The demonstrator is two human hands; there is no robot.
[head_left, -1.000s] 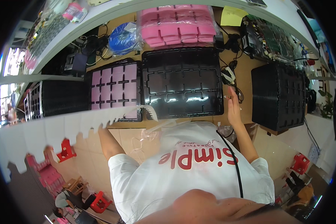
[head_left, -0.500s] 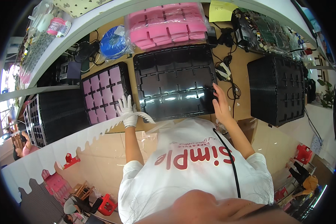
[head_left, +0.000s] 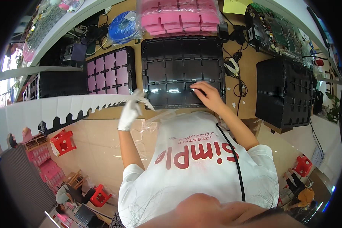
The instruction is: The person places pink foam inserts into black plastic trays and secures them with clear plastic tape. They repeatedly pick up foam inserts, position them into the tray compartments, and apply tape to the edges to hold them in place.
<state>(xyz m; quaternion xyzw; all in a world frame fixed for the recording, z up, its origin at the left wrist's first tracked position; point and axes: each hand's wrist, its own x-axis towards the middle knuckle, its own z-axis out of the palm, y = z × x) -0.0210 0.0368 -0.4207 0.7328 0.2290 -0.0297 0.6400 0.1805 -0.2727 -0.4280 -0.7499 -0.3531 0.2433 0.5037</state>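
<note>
A black plastic tray (head_left: 163, 78) with molded compartments lies straight ahead on the workbench. My bare right hand (head_left: 209, 95) is over its front right part, fingers bent and a dark gap showing between thumb and index finger. Nothing shows in it; I cannot tell if the fingertips touch the tray. My left hand (head_left: 129, 114), in a white glove, is at the tray's front left corner, its fingers blurred. A long white notched strip (head_left: 64, 108) runs from the left edge across the glove, its thin end curling just past it. Whether the fingers grip it is unclear.
Left of the tray stands a black tray (head_left: 132, 72) holding pink pieces (head_left: 106, 68), beside stacked black trays (head_left: 60, 83). Another tall tray stack (head_left: 285, 93) is at right. Behind are bagged pink foam (head_left: 180, 19), a blue roll (head_left: 123, 28) and black cables (head_left: 239, 79).
My right hand has moved from the tray's right edge inward over its compartments. My left hand's fingers are less spread. The white strip has swung upward. The view has shifted slightly.
</note>
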